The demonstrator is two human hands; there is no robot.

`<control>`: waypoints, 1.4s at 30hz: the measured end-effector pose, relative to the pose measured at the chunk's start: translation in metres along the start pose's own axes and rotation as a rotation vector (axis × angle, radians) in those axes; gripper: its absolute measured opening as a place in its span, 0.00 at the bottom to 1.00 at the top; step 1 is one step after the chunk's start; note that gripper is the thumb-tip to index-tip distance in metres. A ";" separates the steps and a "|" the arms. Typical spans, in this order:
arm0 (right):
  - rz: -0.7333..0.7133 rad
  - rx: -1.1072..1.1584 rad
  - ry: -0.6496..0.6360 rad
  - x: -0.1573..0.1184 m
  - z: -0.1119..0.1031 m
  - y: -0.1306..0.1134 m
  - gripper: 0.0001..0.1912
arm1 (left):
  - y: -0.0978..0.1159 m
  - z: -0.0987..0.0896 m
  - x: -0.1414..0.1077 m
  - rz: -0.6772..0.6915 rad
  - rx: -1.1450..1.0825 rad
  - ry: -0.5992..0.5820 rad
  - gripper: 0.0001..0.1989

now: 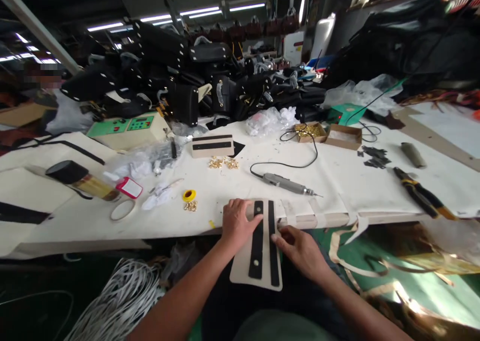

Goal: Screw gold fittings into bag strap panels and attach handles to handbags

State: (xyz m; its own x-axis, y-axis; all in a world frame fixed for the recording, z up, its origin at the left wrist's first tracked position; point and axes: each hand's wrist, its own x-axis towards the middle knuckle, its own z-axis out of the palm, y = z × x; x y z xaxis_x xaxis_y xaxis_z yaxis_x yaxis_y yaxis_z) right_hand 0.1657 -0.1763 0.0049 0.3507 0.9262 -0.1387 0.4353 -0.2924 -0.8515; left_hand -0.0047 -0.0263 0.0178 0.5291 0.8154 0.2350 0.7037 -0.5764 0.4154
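Observation:
A beige panel (245,261) with two black strips and round metal pieces on one strip lies at the table's front edge, its near end out over my lap. My left hand (237,222) grips its left side, the thumb pressed on the left black strip. At the right edge, the fingers of my right hand (302,248) are curled, with the thumb on the panel's border. Beyond the panel lies a grey electric screwdriver (287,183), its thin bit pointing right and its cable trailing back. Small gold fittings (190,206) sit left of my left hand, beside a yellow ring-shaped roll (189,195).
Another striped beige panel (212,153) stands behind more gold fittings (224,162). Pliers (423,193), black scraps (375,157) and small boxes (343,136) lie to the right. A spray can (82,180) lies at left. Black bags (183,101) are piled at the back.

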 end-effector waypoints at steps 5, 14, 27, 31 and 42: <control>-0.078 0.400 0.005 -0.014 0.029 -0.022 0.18 | 0.009 -0.010 -0.018 -0.142 -0.286 0.000 0.17; -0.470 -0.086 -0.139 -0.028 0.022 -0.070 0.17 | 0.050 -0.041 -0.069 -0.503 -1.069 0.013 0.21; -0.200 0.234 0.109 0.000 -0.008 -0.061 0.14 | 0.061 -0.048 -0.073 -0.468 -0.913 -0.039 0.20; 0.033 0.563 0.009 -0.002 -0.002 -0.064 0.18 | 0.067 -0.049 -0.075 -0.464 -0.919 -0.039 0.21; -0.169 0.001 -0.156 -0.003 -0.034 -0.078 0.16 | 0.068 -0.052 -0.078 -0.330 -0.907 -0.016 0.17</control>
State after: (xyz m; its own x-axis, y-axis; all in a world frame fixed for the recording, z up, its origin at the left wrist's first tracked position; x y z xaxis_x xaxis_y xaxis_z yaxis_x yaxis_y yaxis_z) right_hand 0.1593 -0.1647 0.0890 0.1406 0.9875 -0.0708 0.4760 -0.1302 -0.8698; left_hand -0.0223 -0.1266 0.0732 0.3815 0.9240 -0.0247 0.1883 -0.0515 0.9808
